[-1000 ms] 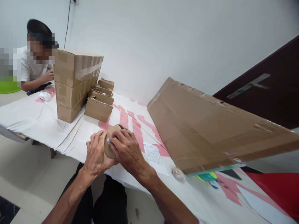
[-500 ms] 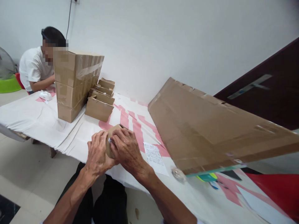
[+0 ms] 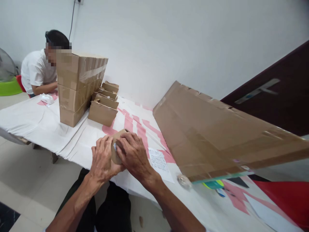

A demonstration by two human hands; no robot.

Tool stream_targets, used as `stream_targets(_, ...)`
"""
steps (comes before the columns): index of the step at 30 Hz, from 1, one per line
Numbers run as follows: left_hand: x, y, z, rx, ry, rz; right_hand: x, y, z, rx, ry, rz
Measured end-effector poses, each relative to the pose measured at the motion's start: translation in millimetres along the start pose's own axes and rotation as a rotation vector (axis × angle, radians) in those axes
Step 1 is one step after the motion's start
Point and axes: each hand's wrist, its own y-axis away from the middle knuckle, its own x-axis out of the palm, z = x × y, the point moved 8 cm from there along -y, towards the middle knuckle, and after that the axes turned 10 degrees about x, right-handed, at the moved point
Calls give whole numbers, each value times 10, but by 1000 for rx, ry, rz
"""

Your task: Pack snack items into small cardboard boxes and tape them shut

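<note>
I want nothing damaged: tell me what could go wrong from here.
The small cardboard box, held between the left hand and right hand, could dent if squeezed too hard. The pale label on it might crease if rubbed. Near the edge of the white tablecloth, a slip might drop the box to the floor.

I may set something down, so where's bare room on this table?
Free: white tablecloth in front of the rounded white object, left of the stacked brown cardboard boxes; its pink-printed stretch between the open brown cartons and large brown cardboard piece. Crowded: where left hand and right hand hold a small brown box.
</note>
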Motion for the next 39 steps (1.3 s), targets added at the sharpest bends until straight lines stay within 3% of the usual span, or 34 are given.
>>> stream_targets(23, 17, 17, 16, -18, -3, 25, -11, -4, 57, -54, -52, -38)
stream_targets(32, 22, 4, -13, -5, 14, 35, 38, -40, 2, 31, 62, 56)
stream_targets(39, 37, -23, -38, -24, 29, 93, 72, -97, 41, 15, 148, 41)
